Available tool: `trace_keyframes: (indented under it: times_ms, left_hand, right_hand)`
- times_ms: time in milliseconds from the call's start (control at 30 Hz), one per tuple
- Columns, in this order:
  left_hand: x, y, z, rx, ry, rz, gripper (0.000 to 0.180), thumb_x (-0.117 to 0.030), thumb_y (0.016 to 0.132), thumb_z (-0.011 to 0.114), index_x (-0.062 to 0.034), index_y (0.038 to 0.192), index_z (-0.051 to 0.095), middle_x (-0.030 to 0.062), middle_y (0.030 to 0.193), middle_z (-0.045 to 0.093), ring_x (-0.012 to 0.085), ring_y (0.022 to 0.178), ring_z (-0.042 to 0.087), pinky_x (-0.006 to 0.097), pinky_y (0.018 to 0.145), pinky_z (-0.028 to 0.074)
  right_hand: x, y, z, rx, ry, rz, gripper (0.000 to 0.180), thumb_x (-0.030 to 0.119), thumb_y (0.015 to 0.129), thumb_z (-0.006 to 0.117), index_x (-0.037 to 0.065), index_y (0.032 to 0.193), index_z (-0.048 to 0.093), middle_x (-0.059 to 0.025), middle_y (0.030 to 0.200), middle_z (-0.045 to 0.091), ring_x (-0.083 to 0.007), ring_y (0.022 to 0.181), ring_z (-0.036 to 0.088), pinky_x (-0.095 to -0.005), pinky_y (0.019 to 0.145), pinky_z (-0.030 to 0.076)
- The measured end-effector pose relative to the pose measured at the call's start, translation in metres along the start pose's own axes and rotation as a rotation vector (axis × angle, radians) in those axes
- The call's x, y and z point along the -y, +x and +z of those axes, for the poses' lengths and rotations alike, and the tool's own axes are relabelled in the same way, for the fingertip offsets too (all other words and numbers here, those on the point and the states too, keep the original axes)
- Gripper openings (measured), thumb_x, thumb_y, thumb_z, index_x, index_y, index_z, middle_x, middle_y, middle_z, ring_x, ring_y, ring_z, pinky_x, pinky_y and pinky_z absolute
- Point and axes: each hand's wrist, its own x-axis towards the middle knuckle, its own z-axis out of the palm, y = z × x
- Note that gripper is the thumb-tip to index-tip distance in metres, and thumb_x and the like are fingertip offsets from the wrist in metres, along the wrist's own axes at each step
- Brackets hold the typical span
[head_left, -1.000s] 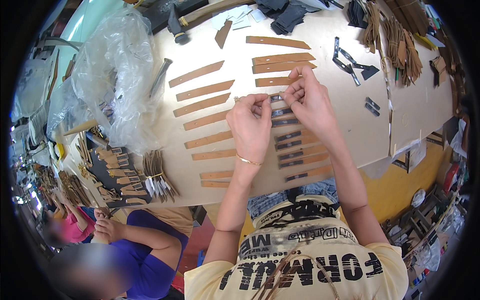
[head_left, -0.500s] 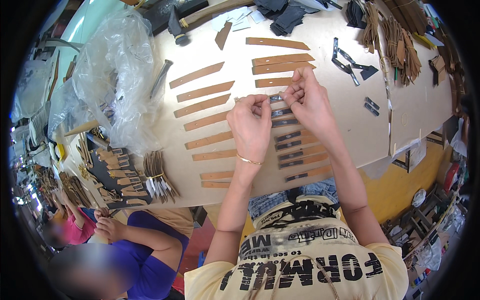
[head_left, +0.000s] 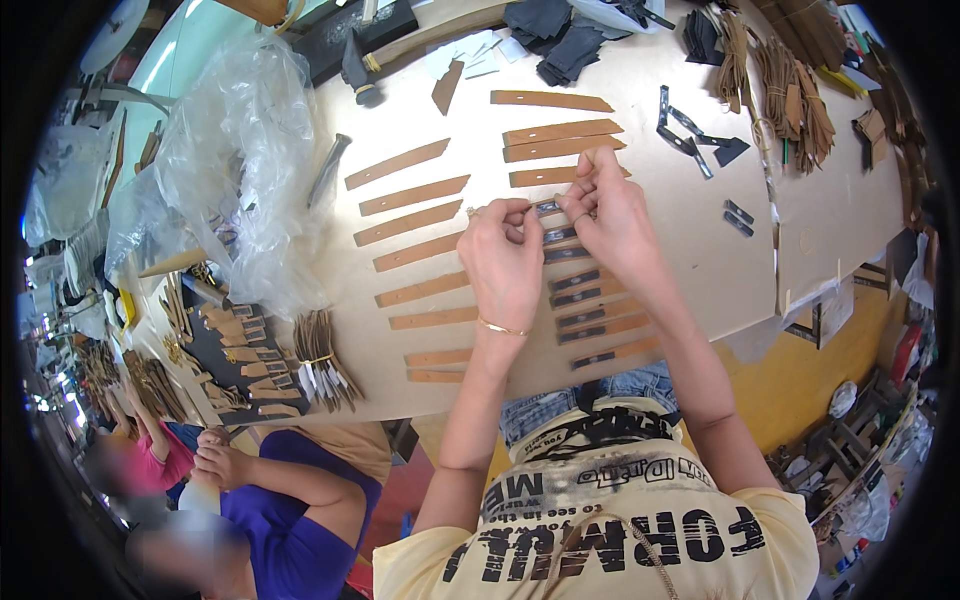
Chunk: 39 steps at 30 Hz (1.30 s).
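Note:
Between my two hands, over the right column of strips, is a small shiny black piece (head_left: 547, 208). The thumb and fingertips of my left hand (head_left: 502, 262) are closed on its left end, and my right hand (head_left: 612, 215) pinches its right end. Just below my fingertips lie brown leather strips (head_left: 622, 327) with black pieces (head_left: 578, 298) on their left ends. Above my right hand are bare brown strips (head_left: 550, 100), each with a small slot. More leather strips (head_left: 412, 188) form a column on the left, some partly behind my left wrist.
Loose black pieces (head_left: 739, 217) and a linked-looking black cluster (head_left: 690, 130) lie to the right. Crumpled clear plastic (head_left: 245, 170), a hammer (head_left: 357, 68) and a metal punch-like tool (head_left: 328, 170) lie left. Bundled strips (head_left: 325, 360) sit near a co-worker in purple (head_left: 300, 500).
Both hands keep their pinch on the black piece, with the right fingers shifting slightly. The whole view has tilted a little, and the co-worker's hands have moved slightly.

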Motion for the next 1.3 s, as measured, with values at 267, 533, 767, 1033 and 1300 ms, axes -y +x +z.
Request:
trace_keyframes:
  times_ms: [267, 533, 767, 1033, 1300]
  left_hand:
    - [-0.001, -0.030, -0.002, -0.020, 0.362, 0.230, 0.036, 0.004, 0.083, 0.062, -0.0071, 0.117, 0.070, 0.0155, 0.117, 0.056, 0.0247, 0.081, 0.060, 0.037, 0.070, 0.050]
    - [0.000, -0.034, 0.001, 0.014, 0.608, 0.307, 0.045, 0.001, 0.079, 0.064, -0.0109, 0.121, 0.070, 0.0158, 0.118, 0.056, 0.0306, 0.099, 0.060, 0.042, 0.074, 0.053]
    - [-0.003, -0.032, 0.000, 0.023, 0.681, 0.283, 0.038, -0.005, 0.081, 0.065, -0.0162, 0.116, 0.073, 0.0098, 0.117, 0.057, 0.0275, 0.099, 0.060, 0.039, 0.074, 0.053]
    - [0.001, -0.027, -0.002, 0.033, 0.600, 0.283, 0.030, -0.006, 0.085, 0.062, -0.0152, 0.110, 0.076, 0.0107, 0.114, 0.058, 0.0271, 0.096, 0.061, 0.039, 0.075, 0.052]
    - [0.004, -0.012, -0.020, 0.067, 0.199, 0.198, 0.029, -0.002, 0.088, 0.056, -0.0118, 0.109, 0.074, 0.0110, 0.111, 0.060, 0.0235, 0.088, 0.062, 0.037, 0.074, 0.051]
  right_hand:
    - [0.001, 0.001, -0.002, -0.004, -0.011, -0.007, 0.032, -0.002, 0.085, 0.065, 0.001, 0.108, 0.044, -0.0151, 0.075, 0.065, -0.0340, 0.076, 0.068, -0.0430, 0.072, 0.052]
    - [0.005, -0.008, 0.004, -0.072, -0.129, -0.044, 0.037, 0.013, 0.084, 0.074, 0.002, 0.109, 0.049, -0.0129, 0.079, 0.064, -0.0323, 0.073, 0.066, -0.0425, 0.068, 0.051]
    - [-0.001, -0.016, 0.007, -0.329, -0.445, -0.021, 0.037, 0.023, 0.083, 0.077, 0.010, 0.110, 0.054, -0.0082, 0.099, 0.060, -0.0267, 0.093, 0.061, -0.0416, 0.078, 0.040]
    - [-0.015, -0.022, -0.007, -0.374, -0.468, -0.059, 0.026, 0.025, 0.087, 0.073, 0.011, 0.103, 0.060, -0.0058, 0.098, 0.060, -0.0238, 0.094, 0.059, -0.0393, 0.080, 0.037]
    - [-0.073, -0.021, -0.087, -0.717, -0.630, 0.031, 0.032, 0.035, 0.087, 0.071, 0.014, 0.111, 0.067, -0.0057, 0.102, 0.061, -0.0233, 0.102, 0.059, -0.0412, 0.087, 0.038]
